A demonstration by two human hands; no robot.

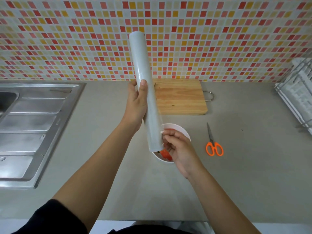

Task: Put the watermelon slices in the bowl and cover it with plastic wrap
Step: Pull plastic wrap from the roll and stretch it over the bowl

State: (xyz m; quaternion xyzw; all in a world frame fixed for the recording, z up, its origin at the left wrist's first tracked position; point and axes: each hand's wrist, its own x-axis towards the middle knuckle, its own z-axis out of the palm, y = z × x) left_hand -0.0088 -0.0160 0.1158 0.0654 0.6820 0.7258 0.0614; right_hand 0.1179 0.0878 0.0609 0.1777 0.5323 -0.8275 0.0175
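Watermelon (164, 153) already sat in the bowl (179, 130). Left hand (136, 105) gripped the wrap roll (145, 92) above it; right hand (177, 146) pinched the film's loose edge. Next, probably, pulling out a sheet.

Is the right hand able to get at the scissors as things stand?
Likely yes, once it lets go: the right hand pinches film low on the roll, but only bare counter separates it from the scissors.
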